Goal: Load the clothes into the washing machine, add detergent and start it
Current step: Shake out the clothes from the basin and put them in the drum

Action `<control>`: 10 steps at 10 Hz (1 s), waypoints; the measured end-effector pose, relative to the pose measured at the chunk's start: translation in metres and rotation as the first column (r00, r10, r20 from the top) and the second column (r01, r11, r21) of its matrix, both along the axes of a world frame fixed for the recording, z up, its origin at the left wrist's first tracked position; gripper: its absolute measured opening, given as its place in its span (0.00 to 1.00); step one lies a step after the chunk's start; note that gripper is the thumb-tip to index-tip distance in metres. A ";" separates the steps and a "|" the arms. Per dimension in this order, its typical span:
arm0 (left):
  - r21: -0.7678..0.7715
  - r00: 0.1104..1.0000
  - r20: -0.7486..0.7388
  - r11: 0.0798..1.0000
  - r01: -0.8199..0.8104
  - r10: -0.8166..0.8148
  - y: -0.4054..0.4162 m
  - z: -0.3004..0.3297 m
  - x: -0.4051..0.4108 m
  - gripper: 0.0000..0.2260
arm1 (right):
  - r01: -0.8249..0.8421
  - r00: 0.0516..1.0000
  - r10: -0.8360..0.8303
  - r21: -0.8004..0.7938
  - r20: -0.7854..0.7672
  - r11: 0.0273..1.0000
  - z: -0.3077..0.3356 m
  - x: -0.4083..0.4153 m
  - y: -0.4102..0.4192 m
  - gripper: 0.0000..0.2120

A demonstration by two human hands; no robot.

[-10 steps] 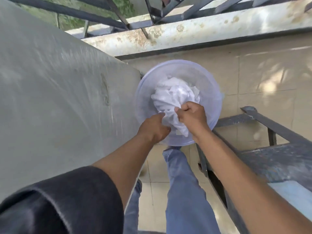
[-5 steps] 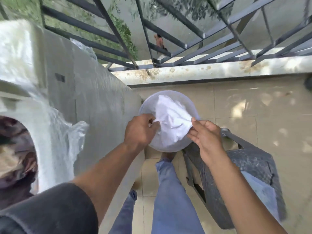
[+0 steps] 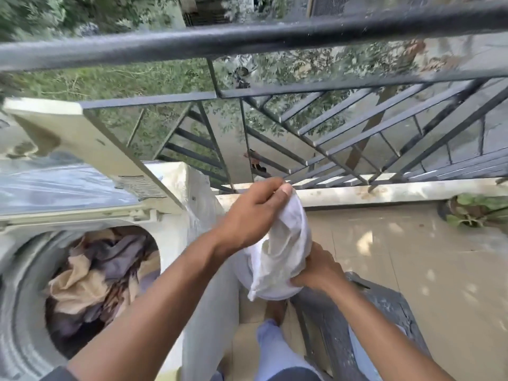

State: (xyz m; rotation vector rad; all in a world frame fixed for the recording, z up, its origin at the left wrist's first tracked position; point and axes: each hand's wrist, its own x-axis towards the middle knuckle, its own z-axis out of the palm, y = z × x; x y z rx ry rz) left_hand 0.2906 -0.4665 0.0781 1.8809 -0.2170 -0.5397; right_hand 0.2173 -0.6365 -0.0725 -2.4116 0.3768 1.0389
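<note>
A white garment (image 3: pixel 283 248) hangs bunched between both hands, right of the washing machine. My left hand (image 3: pixel 253 213) pinches its top edge, and my right hand (image 3: pixel 316 266) grips its lower right side. The top-loading washing machine (image 3: pixel 170 232) stands at the left with its lid (image 3: pixel 90 144) raised. Its drum (image 3: pixel 24 298) holds several beige, grey and dark clothes (image 3: pixel 96 276). The basin seen earlier lies almost wholly hidden behind the garment.
A dark metal railing (image 3: pixel 275 42) and a stained concrete ledge (image 3: pixel 384 192) run across the balcony ahead. A grey chair (image 3: pixel 365 312) stands by my right forearm. My trouser leg (image 3: pixel 272 350) and tiled floor (image 3: pixel 412 270) lie below. A plant pot (image 3: pixel 475 213) sits far right.
Both hands have lifted the white garment up out of the basin. The view has swung up and left, bringing the open drum and its clothes into sight.
</note>
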 end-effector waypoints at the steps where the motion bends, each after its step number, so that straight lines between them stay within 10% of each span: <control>1: -0.091 1.000 -0.009 0.996 -0.006 0.005 0.018 0.033 -0.001 0.21 | 0.072 0.992 -0.077 0.051 0.096 0.996 0.023 -0.004 0.008 0.07; 4: 0.091 0.985 -0.172 0.995 0.052 -0.035 0.129 0.101 -0.009 0.33 | 0.297 0.758 -0.543 0.550 0.361 0.780 0.154 -0.008 0.008 0.12; 6: 0.576 0.950 0.199 0.813 0.084 -0.240 0.172 0.086 -0.031 0.53 | 0.187 0.714 -0.651 0.826 0.258 0.533 0.283 -0.023 0.048 0.22; 8: 0.405 0.950 0.261 0.913 0.052 -0.170 0.204 0.055 -0.051 0.46 | -0.008 0.715 -0.692 0.991 0.101 0.136 0.359 -0.034 0.115 0.31; 9: 0.134 0.962 0.078 0.959 0.249 -0.261 0.211 0.048 -0.076 0.51 | -0.096 0.791 -0.612 0.981 -0.029 -0.171 0.376 -0.034 0.156 0.16; 10: -0.005 0.961 0.088 0.964 0.265 -0.264 0.203 0.034 -0.100 0.49 | -0.109 0.675 -0.731 0.968 -0.095 -0.226 0.384 -0.035 0.207 0.22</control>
